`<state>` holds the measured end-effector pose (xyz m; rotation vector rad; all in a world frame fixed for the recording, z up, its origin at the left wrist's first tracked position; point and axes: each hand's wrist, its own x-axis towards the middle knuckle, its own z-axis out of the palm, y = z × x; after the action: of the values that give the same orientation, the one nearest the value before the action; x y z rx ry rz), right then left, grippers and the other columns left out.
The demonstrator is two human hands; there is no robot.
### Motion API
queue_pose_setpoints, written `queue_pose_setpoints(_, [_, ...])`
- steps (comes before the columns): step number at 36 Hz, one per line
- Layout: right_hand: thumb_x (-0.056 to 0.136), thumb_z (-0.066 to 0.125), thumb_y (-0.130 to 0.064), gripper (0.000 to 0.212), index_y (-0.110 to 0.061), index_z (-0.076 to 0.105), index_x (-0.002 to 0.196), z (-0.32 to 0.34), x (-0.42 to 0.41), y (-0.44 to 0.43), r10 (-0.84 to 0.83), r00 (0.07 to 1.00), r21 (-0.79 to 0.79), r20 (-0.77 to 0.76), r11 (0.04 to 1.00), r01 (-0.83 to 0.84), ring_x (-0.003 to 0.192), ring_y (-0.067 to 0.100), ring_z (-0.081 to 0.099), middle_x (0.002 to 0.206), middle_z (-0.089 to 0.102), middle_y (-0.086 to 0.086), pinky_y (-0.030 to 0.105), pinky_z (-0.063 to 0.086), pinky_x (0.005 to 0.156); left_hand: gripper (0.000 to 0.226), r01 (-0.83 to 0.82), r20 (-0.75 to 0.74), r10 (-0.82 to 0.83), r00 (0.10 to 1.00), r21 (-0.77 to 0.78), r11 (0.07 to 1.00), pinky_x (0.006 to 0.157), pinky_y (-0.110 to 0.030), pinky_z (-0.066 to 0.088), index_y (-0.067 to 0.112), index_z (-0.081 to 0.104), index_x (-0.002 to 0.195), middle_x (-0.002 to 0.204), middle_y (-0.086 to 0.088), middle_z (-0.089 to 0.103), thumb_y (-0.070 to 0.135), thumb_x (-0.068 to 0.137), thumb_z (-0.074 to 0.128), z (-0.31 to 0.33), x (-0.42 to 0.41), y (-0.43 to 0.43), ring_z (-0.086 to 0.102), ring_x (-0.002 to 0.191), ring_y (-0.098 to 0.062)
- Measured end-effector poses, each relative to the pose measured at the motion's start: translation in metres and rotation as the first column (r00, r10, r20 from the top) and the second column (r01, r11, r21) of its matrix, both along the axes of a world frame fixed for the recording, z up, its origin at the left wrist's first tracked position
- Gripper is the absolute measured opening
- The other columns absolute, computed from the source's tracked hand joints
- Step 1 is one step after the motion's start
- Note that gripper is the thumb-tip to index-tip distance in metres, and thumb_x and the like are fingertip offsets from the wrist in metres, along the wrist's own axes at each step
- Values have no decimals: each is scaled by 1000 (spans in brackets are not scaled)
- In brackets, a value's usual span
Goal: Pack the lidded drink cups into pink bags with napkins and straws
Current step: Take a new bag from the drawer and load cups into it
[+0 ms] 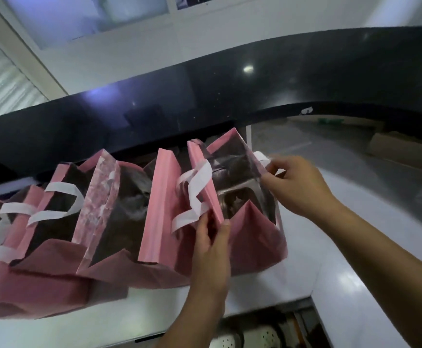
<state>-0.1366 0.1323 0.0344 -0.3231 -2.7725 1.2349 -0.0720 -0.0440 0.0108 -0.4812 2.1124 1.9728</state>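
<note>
Several pink paper bags with white strap handles stand in a row on the white counter (330, 280). The rightmost pink bag (253, 241) is held open at its mouth. My left hand (211, 243) pinches its left rim near the white handle (194, 197). My right hand (295, 187) pinches the right rim, pulling it outward. Something dark lies at the bottom of this bag; blur hides what it is. The neighbouring pink bag (152, 214) and a further pink bag (54, 222) on the left stand open. No cups, napkins or straws are plainly visible.
A raised black glossy ledge (230, 91) runs behind the bags. Cardboard boxes (403, 151) lie beyond it at the right. Below the counter's front edge sits a shelf with perforated items (262, 334).
</note>
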Motion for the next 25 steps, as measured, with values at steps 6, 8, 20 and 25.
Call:
queue_pose_setpoints(6, [95,60,-29,20,-19,68,79,-3,50,13,-234,967,-67,-104,971,228,78,15,66,83,68,-2,38,60,65,32,261,-43,-259,965,66,963,74,-5,41,43,54,129,117,28,60,34,98,55,-1,6,12,54,97,21])
queue_pose_setpoints(8, [96,60,-28,20,-19,68,79,-2,74,16,-337,933,-72,-127,941,330,78,15,67,82,68,-4,37,60,66,27,349,-47,-346,937,102,931,77,-4,43,45,54,122,116,27,60,34,98,55,-1,9,17,56,100,18])
queue_pose_setpoints(20, [95,56,-17,23,-12,65,75,3,237,-5,-804,540,-139,-249,582,801,68,21,60,68,62,-3,46,51,62,17,732,-114,-724,681,148,665,78,-20,57,34,65,99,92,17,71,19,92,66,-6,38,51,67,91,-3])
queue_pose_setpoints(25, [92,58,-10,22,-9,63,71,-11,301,-5,-902,367,-226,-226,415,881,64,28,56,65,59,6,47,48,59,20,876,-99,-871,481,11,482,81,-25,59,33,62,110,106,16,66,22,94,65,-4,75,72,64,97,-7])
